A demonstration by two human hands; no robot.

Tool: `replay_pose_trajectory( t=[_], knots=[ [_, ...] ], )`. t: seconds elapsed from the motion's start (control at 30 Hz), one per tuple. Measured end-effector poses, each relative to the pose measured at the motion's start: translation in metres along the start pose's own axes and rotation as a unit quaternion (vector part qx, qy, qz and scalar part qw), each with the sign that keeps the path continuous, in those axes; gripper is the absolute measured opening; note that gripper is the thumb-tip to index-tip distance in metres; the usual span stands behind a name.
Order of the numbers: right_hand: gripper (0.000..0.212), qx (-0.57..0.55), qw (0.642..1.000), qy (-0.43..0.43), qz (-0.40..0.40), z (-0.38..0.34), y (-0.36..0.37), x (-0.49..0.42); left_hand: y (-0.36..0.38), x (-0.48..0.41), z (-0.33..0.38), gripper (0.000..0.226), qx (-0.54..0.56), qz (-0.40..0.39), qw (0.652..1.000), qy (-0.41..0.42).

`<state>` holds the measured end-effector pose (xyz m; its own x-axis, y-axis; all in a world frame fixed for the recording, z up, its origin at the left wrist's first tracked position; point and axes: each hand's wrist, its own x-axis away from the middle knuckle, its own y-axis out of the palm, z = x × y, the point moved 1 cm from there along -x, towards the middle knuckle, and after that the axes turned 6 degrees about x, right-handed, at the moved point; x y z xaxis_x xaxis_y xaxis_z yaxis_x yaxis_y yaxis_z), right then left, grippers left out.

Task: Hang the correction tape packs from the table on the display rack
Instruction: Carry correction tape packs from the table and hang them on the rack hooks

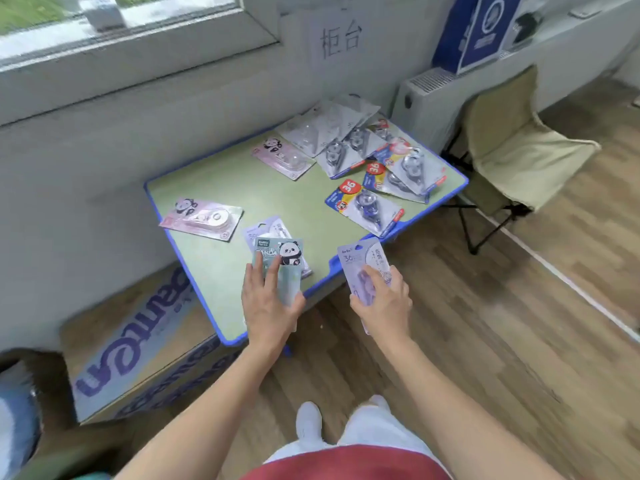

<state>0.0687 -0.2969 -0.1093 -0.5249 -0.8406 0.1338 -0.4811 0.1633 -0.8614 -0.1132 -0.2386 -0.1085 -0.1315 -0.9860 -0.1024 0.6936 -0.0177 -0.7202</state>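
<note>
Left hand (268, 301): grips green panda pack (282, 254), lower centre of frame, over the counter (242, 188) near its front edge. Right hand (382, 303): grips lilac pack (362, 261), just right, past the blue rim. On counter: pink panda packs (202, 216) left and centre; blue-red packs (367, 207) and clear packs (325, 128) heaped upper right.

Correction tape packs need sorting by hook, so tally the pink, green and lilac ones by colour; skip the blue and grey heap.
Pink packs: 2
Green pack, in the left hand: 1
Lilac packs: 2, one in the right hand
Total: 5
</note>
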Motion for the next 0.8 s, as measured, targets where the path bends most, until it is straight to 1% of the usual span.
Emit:
replay_pose_trajectory(
  t=[0.07, 0.17, 0.37, 0.5, 0.63, 0.7, 0.8],
  knots=[
    [0.054, -0.010, 0.999, 0.038, 0.021, 0.027, -0.013, 0.014, 0.014, 0.007, 0.018, 0.071, 0.000, -0.024, 0.998, 0.055],
    [0.053, -0.034, 0.993, 0.097, 0.065, 0.071, -0.034, 0.038, 0.040, 0.024, 0.048, 0.074, -0.001, -0.089, 0.991, 0.101],
    [0.051, -0.060, 0.968, 0.205, 0.132, 0.175, -0.081, 0.113, 0.097, 0.082, 0.122, 0.072, -0.018, -0.183, 0.963, 0.198],
    [0.050, -0.065, 0.946, 0.271, 0.167, 0.252, -0.112, 0.178, 0.143, 0.153, 0.178, 0.070, -0.002, -0.245, 0.938, 0.246],
    [0.053, -0.066, 0.930, 0.319, 0.171, 0.326, -0.143, 0.245, 0.190, 0.233, 0.231, 0.072, 0.009, -0.291, 0.909, 0.299],
    [0.053, -0.063, 0.922, 0.338, 0.177, 0.362, -0.160, 0.276, 0.213, 0.273, 0.258, 0.075, 0.028, -0.306, 0.898, 0.314],
    [0.053, -0.064, 0.901, 0.376, 0.207, 0.412, -0.186, 0.318, 0.241, 0.328, 0.298, 0.075, 0.048, -0.336, 0.885, 0.318]
  ],
)
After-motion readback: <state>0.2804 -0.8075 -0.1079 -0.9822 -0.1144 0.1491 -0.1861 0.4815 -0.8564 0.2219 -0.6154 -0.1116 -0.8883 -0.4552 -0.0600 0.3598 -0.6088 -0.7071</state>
